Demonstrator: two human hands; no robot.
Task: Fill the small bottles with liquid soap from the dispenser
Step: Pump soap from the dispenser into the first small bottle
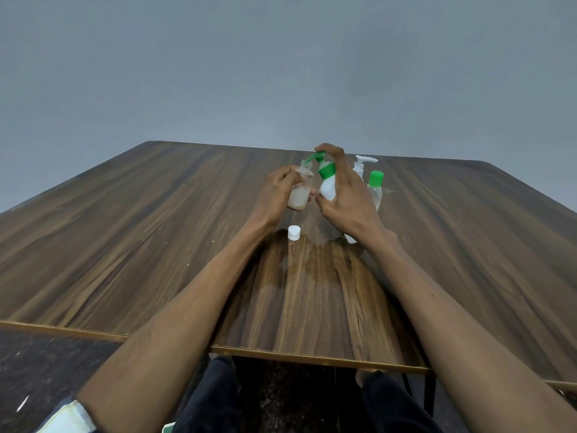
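Fingers of the left hand [276,192] curled round one small clear bottle [300,191], uncapped and partly filled with pale liquid, held tilted above the table [125,232]. Fingers of the right hand [345,195] gripped one white soap dispenser [327,185] with a green collar, the forefinger pressing on its green pump head [315,157], whose spout met the small bottle's open mouth. Just below the left fingers lay one white cap [293,232] on the wood. Beyond the right fingers stood two more containers: one white pump bottle [360,165], mostly hidden by the hand, and one clear bottle with a green cap [375,187]. The dispenser's lower body was hidden behind the right wrist, only a white corner showing. A wet patch [312,264] darkened the wood nearer the person.
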